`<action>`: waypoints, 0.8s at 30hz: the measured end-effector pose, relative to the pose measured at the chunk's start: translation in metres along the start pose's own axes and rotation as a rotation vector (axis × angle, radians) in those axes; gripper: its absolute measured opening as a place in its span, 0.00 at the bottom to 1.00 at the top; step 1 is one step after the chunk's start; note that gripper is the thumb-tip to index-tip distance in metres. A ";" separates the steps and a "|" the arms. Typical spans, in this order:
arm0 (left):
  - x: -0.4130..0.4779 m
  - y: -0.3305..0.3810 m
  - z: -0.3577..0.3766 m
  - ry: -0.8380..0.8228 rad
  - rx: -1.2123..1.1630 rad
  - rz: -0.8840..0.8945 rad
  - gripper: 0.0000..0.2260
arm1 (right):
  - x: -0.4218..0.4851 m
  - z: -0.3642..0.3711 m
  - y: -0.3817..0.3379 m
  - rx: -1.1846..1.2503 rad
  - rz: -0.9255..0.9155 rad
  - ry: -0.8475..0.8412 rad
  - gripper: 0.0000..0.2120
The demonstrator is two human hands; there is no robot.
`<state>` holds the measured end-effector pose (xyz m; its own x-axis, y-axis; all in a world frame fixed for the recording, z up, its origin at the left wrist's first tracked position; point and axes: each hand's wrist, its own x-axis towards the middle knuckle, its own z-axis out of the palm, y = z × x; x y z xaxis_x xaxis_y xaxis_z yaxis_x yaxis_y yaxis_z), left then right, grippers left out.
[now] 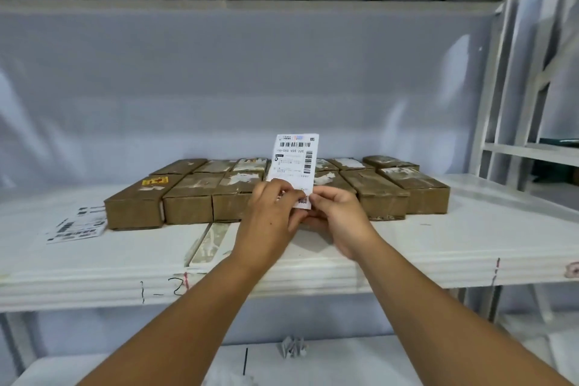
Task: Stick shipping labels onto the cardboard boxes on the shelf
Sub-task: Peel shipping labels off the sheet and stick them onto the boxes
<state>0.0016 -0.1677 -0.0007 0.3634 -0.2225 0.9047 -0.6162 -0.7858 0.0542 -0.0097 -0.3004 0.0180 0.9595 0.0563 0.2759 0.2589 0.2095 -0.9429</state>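
Shipping label (296, 160), its six-o'clock edge pinched in the grip of left hand (269, 213) and right hand (340, 216), may curl onto itself if peeled unevenly.

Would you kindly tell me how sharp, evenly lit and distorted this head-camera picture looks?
Head view: soft, even light, with a faint shadow on the shelf below the left hand and right hand; the shipping label shows a crisp barcode but blurred small print; the wide lens bows the shelf edge and leans the uprights; pale sheen streaks the back sheet.
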 end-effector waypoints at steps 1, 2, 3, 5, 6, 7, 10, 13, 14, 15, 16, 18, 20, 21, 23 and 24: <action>-0.001 0.000 0.000 -0.021 -0.016 -0.001 0.10 | 0.000 0.000 0.000 -0.004 0.007 -0.004 0.13; -0.001 -0.001 0.000 -0.035 -0.018 -0.002 0.10 | 0.000 0.000 0.000 -0.010 0.018 -0.010 0.13; -0.001 -0.001 0.001 -0.045 -0.022 -0.005 0.09 | 0.000 0.000 0.000 -0.014 0.029 -0.019 0.13; -0.001 0.000 0.001 -0.063 -0.042 -0.025 0.08 | 0.000 0.000 0.001 -0.023 0.040 -0.034 0.14; 0.000 -0.001 0.001 -0.069 -0.056 -0.039 0.08 | 0.000 0.000 0.001 -0.027 0.040 -0.042 0.14; 0.000 -0.002 0.001 -0.071 -0.066 -0.051 0.08 | 0.000 0.000 0.001 -0.029 0.037 -0.053 0.14; 0.000 -0.003 0.001 -0.106 -0.085 -0.079 0.08 | 0.001 -0.001 0.003 -0.038 0.023 -0.083 0.15; 0.000 -0.002 0.000 -0.110 -0.106 -0.093 0.08 | 0.004 -0.003 0.005 -0.036 0.013 -0.077 0.14; -0.001 -0.002 -0.001 -0.114 -0.112 -0.101 0.08 | 0.004 -0.003 0.006 -0.036 0.010 -0.069 0.13; 0.000 -0.002 0.000 -0.119 -0.115 -0.105 0.08 | 0.005 -0.003 0.007 -0.037 0.006 -0.064 0.13; 0.000 -0.002 0.000 -0.126 -0.115 -0.105 0.08 | 0.006 -0.004 0.007 -0.038 0.002 -0.062 0.13; 0.000 -0.002 0.001 -0.129 -0.117 -0.106 0.07 | 0.006 -0.004 0.007 -0.032 -0.003 -0.066 0.13; 0.000 -0.002 0.001 -0.118 -0.120 -0.106 0.07 | 0.006 -0.004 0.007 -0.022 -0.006 -0.075 0.14; 0.000 -0.002 0.001 -0.114 -0.121 -0.107 0.07 | 0.005 -0.005 0.007 -0.016 -0.008 -0.082 0.14; 0.000 -0.002 0.001 -0.109 -0.125 -0.109 0.07 | 0.005 -0.005 0.006 -0.009 -0.009 -0.097 0.13; 0.000 -0.002 0.000 -0.105 -0.128 -0.107 0.07 | 0.005 -0.005 0.007 -0.005 -0.009 -0.100 0.13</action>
<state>0.0026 -0.1666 -0.0012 0.4982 -0.2061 0.8422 -0.6515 -0.7299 0.2068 -0.0023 -0.3036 0.0122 0.9411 0.1520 0.3019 0.2687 0.2055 -0.9411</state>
